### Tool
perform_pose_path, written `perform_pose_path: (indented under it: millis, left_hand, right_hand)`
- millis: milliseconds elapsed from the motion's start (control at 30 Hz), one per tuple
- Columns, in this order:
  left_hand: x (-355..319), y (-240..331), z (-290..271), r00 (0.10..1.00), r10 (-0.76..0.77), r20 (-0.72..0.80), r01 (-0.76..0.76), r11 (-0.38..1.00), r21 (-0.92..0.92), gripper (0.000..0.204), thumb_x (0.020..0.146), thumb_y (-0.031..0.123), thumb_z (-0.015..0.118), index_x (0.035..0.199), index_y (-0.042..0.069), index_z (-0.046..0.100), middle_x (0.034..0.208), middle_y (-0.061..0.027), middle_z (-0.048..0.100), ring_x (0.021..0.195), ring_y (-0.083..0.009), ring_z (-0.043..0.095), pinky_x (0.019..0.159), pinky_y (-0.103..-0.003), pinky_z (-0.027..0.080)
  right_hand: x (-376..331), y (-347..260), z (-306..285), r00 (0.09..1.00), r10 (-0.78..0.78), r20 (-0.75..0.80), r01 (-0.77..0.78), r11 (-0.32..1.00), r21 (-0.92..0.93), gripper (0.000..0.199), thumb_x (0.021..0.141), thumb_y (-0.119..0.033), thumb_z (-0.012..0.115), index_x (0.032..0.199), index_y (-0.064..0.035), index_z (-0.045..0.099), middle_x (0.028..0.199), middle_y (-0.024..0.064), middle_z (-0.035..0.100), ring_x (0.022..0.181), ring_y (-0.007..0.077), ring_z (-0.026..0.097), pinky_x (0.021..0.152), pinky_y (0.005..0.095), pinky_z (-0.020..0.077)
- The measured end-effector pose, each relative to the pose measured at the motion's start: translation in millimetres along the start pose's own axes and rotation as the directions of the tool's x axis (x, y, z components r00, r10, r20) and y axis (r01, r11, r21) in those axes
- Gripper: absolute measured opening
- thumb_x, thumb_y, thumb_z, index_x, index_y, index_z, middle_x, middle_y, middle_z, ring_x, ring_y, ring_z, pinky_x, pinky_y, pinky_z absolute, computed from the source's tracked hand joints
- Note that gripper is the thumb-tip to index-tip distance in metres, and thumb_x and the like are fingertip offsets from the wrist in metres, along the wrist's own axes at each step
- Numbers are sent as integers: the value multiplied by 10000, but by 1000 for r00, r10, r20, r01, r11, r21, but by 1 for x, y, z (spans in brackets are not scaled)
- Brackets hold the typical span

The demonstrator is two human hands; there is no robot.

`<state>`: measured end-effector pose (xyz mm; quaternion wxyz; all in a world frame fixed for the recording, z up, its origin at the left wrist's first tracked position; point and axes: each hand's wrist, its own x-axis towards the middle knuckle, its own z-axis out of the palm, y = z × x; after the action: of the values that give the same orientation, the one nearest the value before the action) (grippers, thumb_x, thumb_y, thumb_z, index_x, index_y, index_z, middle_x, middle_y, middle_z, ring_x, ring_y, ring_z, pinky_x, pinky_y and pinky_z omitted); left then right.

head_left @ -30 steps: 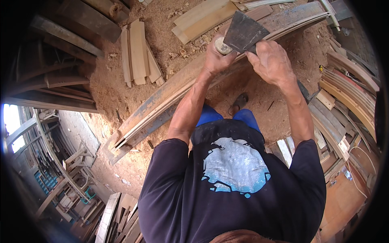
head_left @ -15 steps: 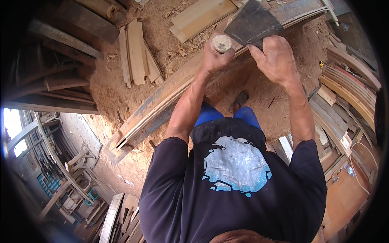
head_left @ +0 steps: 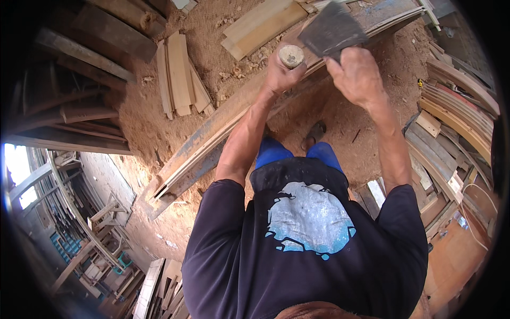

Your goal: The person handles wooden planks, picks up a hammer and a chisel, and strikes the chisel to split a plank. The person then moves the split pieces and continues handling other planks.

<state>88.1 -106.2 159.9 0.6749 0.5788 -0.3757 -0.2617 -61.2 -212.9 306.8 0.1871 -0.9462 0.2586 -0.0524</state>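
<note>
My left hand point(head_left: 277, 78) is closed around a round wooden handle point(head_left: 291, 55), whose sawn end faces the camera. The handle belongs to a hewing tool with a broad dark metal blade point(head_left: 332, 33). My right hand point(head_left: 359, 77) grips the tool just below that blade. Both arms are stretched forward and the tool is held above a long curved wooden plank point(head_left: 212, 139), which runs diagonally across the sawdust floor.
Short boards point(head_left: 180, 80) lie stacked on the sawdust to the left, and pale boards point(head_left: 263, 24) lie at the top. Curved planks point(head_left: 457, 106) are piled along the right. A sandalled foot point(head_left: 316, 133) stands by the plank. Timber frames point(head_left: 90, 234) crowd the lower left.
Both hands have lifted the tool: the blade has risen toward the top of the picture and the arms have stretched further out.
</note>
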Motion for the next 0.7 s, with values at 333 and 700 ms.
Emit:
perform_pose_path:
  millis: [333, 700]
  left_hand:
    - [3, -9, 7, 999, 33, 12, -33, 999, 4, 264, 789, 48, 757, 979, 65, 574, 879, 36, 615, 789, -52, 553, 709, -239, 481]
    - [23, 14, -16, 965, -153, 212, 85, 951, 298, 300, 767, 67, 799, 991, 58, 601, 906, -3, 656, 840, -106, 606, 731, -261, 507]
  right_hand:
    - [-4, 7, 9, 999, -14, -33, 12, 999, -50, 299, 846, -223, 657, 821, 75, 634, 812, 304, 646, 845, 476, 644, 760, 518, 518]
    - [-51, 26, 32, 945, 190, 265, -326, 555, 765, 233, 873, -209, 671, 766, -10, 617, 655, 41, 596, 565, 79, 547, 506, 276, 441]
